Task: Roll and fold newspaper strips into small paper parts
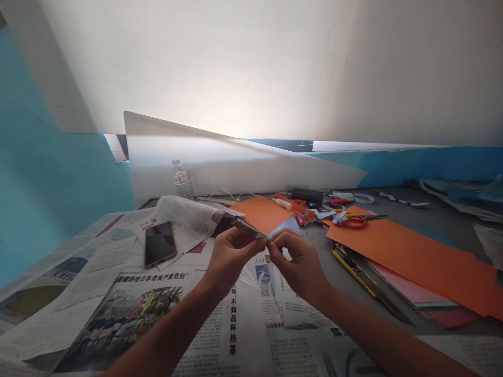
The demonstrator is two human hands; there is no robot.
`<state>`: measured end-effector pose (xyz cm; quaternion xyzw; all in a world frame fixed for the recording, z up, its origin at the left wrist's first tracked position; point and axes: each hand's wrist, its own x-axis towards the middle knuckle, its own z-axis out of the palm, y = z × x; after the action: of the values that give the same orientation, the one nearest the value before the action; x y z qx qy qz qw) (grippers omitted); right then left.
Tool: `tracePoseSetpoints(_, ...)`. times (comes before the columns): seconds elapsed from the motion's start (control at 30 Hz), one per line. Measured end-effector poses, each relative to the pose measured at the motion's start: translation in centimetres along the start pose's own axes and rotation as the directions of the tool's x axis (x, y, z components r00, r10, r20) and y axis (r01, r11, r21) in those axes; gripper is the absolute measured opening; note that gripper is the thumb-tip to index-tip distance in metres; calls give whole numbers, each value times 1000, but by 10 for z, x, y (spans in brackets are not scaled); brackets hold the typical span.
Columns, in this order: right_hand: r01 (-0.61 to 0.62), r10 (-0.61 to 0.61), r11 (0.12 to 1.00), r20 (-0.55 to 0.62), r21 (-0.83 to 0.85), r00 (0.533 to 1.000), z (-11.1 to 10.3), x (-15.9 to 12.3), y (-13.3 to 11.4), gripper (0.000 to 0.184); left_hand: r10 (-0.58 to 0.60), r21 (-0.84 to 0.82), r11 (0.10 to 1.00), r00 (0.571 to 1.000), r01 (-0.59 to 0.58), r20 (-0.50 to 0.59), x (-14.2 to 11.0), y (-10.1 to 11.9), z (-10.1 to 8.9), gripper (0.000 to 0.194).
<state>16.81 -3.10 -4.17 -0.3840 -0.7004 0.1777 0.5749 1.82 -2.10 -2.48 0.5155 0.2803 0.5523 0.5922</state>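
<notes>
My left hand [234, 255] is closed on a narrow folded strip of newspaper [248, 230], its thumb lying along the near side. The strip slants down to the right, above the newspaper sheets [251, 324] that cover the table. At its right end, my right hand [295, 261] pinches the tip between thumb and forefinger. The two hands almost touch there. Fingers hide part of the strip, so its full shape cannot be made out.
A phone [160, 244] lies on newspaper at left, a water bottle [181, 179] behind it. On the right are orange sheets [412, 256], scissors [353, 221], and a yellow-and-black utility knife [359, 275]. A glue bottle [283, 204] lies at the back; large white panels [236, 68] hang beyond.
</notes>
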Motion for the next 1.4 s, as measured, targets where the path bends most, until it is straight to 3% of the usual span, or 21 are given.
tracePoseSetpoints(0.23,4,-3,1000,-22,25,1000,0,0,1,24,22,3,1000,999,-22,42,-1,-1,1,23)
tracePoseSetpoints(0.43,-10,10,1000,-16,11,1000,1,-1,1,24,-32,-43,999,999,33,35,-1,-5,-3,22)
tracePoseSetpoints(0.6,-8,8,1000,-26,-5,1000,2,-1,0,24,-6,-27,1000,1000,7,20,-3,-3,1,19)
tracePoseSetpoints(0.77,29,-29,998,2,-48,1000,0,0,-2,23,-37,-64,997,999,37,-6,-3,0,5,20)
tracePoseSetpoints(0.93,128,-122,990,108,-53,987,-4,0,-2,8,-122,-206,972,991,109,-50,4,5,-6,30)
tracePoseSetpoints(1.03,157,-153,986,80,-48,985,-5,-1,-2,6,-122,-228,968,991,105,-61,7,7,-10,37)
tracePoseSetpoints(1.13,57,-57,998,26,-12,998,-4,-2,-5,10,-106,-224,970,994,96,-29,7,8,-9,37)
tracePoseSetpoints(1.23,-72,71,997,61,9,996,-4,-1,-8,11,-81,-194,978,997,80,2,5,6,-7,33)
tracePoseSetpoints(1.4,-229,221,972,122,57,968,-4,1,-11,15,5,-67,998,998,-9,-60,3,2,-10,25)
